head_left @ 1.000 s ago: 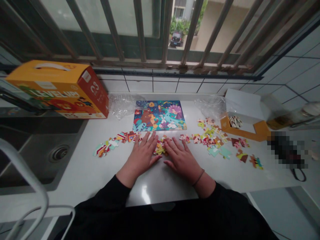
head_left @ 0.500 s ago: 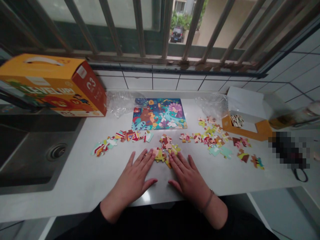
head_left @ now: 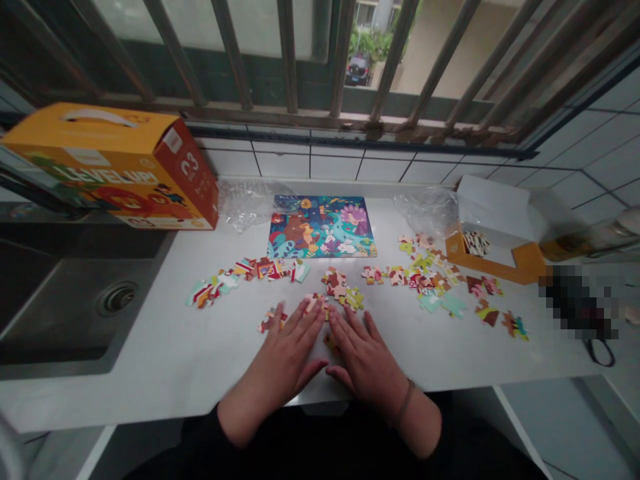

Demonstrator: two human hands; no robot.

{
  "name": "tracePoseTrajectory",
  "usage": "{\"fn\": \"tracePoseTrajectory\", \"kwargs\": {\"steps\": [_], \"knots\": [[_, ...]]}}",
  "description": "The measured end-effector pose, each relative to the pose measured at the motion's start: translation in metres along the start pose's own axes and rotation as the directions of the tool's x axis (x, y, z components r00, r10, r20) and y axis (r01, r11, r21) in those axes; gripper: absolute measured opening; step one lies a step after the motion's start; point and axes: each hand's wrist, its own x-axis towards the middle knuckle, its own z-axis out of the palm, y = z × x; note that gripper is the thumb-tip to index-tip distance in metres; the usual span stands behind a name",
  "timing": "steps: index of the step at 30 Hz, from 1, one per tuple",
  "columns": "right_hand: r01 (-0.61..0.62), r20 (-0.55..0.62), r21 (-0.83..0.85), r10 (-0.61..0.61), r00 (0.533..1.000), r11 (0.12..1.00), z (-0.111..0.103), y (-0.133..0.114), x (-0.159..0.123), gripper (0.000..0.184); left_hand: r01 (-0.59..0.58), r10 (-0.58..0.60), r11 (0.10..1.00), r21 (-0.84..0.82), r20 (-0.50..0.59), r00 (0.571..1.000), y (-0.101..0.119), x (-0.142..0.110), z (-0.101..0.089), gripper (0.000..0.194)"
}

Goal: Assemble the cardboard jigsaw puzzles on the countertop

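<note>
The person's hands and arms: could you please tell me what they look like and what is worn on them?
The left hand and right hand are without gloves. Black sleeves show no markings. A thin, dark wristband is worn on the right.

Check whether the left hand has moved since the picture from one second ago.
Yes. The left hand has moved back toward the near edge of the counter, away from the tiled wall, leaving a wider gap to the picture board.
</note>
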Motion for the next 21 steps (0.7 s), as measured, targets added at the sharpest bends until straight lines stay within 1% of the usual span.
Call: {"fn": "tracePoseTrajectory", "kwargs": {"steps": [2,4,7,9,11,13,15,17,18,19,21], "knots": [[0.008,-0.009,0.02,-0.008,1.0,1.0,0.002,-0.002,0.009,0.091,0.016,-0.016,1.0,-0.014,0.004,1.0,0.007,0.01,0.006,0.074],[0.011,-0.006,0.02,-0.011,1.0,1.0,0.001,-0.002,0.015,0.091,0.065,-0.065,0.998,-0.006,0.006,0.998,0.007,0.011,0.01,0.073],[-0.036,0.003,-0.009,0.036,0.999,0.999,-0.004,0.003,0.021,0.089,0.157,-0.157,0.987,0.026,0.004,0.988,-0.003,-0.002,0.009,0.071],[-0.099,0.001,-0.029,0.099,0.995,0.995,-0.008,0.009,0.027,0.088,0.228,-0.228,0.973,0.045,-0.002,0.974,-0.012,-0.014,0.005,0.07],[-0.137,-0.003,-0.03,0.137,0.991,0.99,-0.01,0.012,0.032,0.088,0.292,-0.292,0.955,0.056,-0.016,0.956,-0.021,-0.023,0.001,0.069],[-0.122,0.0,-0.01,0.122,0.993,0.992,-0.011,0.012,0.036,0.089,0.34,-0.339,0.938,0.061,-0.036,0.94,-0.026,-0.029,-0.002,0.068],[-0.058,0.008,0.018,0.058,0.998,0.998,-0.009,0.008,0.037,0.09,0.372,-0.369,0.926,0.064,-0.06,0.928,-0.029,-0.029,-0.002,0.067],[0.025,0.02,0.047,-0.026,0.999,0.999,-0.006,0.003,0.036,0.09,0.368,-0.363,0.928,0.059,-0.08,0.928,-0.029,-0.026,-0.001,0.067],[0.056,0.025,0.058,-0.058,0.998,0.997,-0.005,0.001,0.035,0.09,0.345,-0.34,0.937,0.053,-0.085,0.937,-0.028,-0.024,-0.001,0.066],[0.069,0.027,0.064,-0.071,0.997,0.996,-0.004,0.001,0.035,0.089,0.305,-0.301,0.951,0.044,-0.084,0.95,-0.027,-0.022,-0.001,0.066],[0.047,0.019,0.059,-0.048,0.999,0.997,-0.004,0.002,0.036,0.086,0.189,-0.187,0.982,0.018,-0.064,0.98,-0.024,-0.017,0.001,0.066]]}}
